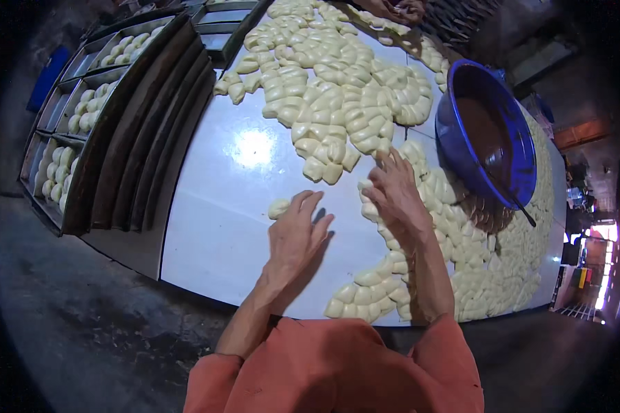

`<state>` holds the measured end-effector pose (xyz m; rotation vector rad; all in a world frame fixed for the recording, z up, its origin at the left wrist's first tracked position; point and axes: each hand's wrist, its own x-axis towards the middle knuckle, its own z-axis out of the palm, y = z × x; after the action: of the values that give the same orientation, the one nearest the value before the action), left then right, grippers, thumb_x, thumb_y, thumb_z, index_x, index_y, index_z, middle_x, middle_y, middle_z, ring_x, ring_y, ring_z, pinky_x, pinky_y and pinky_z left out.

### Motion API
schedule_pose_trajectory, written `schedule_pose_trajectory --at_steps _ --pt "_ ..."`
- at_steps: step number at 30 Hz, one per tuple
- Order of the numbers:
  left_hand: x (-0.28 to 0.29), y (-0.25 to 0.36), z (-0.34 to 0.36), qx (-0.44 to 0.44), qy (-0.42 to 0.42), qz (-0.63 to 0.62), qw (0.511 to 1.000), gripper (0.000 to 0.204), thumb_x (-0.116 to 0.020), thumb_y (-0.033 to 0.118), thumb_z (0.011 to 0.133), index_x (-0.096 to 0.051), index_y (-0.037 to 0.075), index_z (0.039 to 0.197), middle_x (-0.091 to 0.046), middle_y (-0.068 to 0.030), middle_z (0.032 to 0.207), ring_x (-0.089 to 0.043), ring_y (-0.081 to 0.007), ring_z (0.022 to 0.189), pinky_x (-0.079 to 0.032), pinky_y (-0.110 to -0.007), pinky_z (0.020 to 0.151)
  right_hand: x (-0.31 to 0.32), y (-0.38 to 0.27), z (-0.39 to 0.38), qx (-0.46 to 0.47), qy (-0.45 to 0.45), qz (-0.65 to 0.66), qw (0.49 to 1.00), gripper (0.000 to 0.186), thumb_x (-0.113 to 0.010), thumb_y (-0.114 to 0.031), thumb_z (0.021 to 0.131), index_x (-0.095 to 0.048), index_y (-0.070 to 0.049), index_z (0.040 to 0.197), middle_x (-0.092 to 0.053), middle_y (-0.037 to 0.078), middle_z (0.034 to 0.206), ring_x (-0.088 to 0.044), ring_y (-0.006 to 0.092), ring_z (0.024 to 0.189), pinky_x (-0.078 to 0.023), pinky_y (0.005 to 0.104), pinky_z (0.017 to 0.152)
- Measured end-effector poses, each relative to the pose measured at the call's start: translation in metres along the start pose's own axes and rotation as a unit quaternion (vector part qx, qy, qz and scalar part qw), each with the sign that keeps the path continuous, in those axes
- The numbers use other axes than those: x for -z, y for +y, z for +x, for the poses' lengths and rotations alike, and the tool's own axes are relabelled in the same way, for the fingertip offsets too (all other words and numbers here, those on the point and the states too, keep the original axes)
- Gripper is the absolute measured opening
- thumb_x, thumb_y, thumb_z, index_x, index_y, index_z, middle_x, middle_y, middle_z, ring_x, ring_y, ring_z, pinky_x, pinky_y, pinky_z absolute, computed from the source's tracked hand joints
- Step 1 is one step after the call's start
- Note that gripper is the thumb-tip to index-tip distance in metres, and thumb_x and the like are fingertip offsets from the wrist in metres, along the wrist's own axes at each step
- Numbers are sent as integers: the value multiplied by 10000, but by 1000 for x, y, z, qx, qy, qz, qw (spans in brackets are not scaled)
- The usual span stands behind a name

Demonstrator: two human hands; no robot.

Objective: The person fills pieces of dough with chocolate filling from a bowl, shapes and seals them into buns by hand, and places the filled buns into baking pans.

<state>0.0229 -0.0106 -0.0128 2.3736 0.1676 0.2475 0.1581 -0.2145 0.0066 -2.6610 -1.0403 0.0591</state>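
Observation:
My left hand (295, 230) is over the white tabletop with its fingers apart. A single pale dough piece (278, 208) lies just beside its fingers, on the left. To the right, my right hand (398, 193) reaches out with spread, slightly bent fingers. Its fingertips are at the near edge of a large spread of dough pieces (320, 113); whether they press on one I cannot tell. More dough pieces (365, 292) lie under and beside my right forearm, packed close together. No dough shows held in either hand.
A blue basin (444, 124) with brown contents and a dark-handled tool stands at the right among the dough. Stacked dark trays (162, 113) at the left carry rows of dough pieces. Another person's hand (410, 10) shows at the table's far side.

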Motion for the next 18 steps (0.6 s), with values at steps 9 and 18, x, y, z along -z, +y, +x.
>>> schedule_pose_trajectory --at_steps 9,18 --pt "-74 29 64 53 -116 -303 944 522 -721 296 855 -576 33 1281 -690 -167 1087 -698 -257 787 -528 -374 693 6 23 -1 -161 83 404 896 327 -688 -184 867 -574 -28 1131 -632 57 767 -616 187 706 -472 359 637" --pt "-98 22 66 -37 -70 -106 991 254 -611 272 918 -721 105 1073 -693 -99 990 -669 -324 894 -524 -430 767 57 19 -27 -216 215 572 762 254 -695 -82 884 -648 -15 1125 -626 11 962 -579 63 827 -473 218 738"
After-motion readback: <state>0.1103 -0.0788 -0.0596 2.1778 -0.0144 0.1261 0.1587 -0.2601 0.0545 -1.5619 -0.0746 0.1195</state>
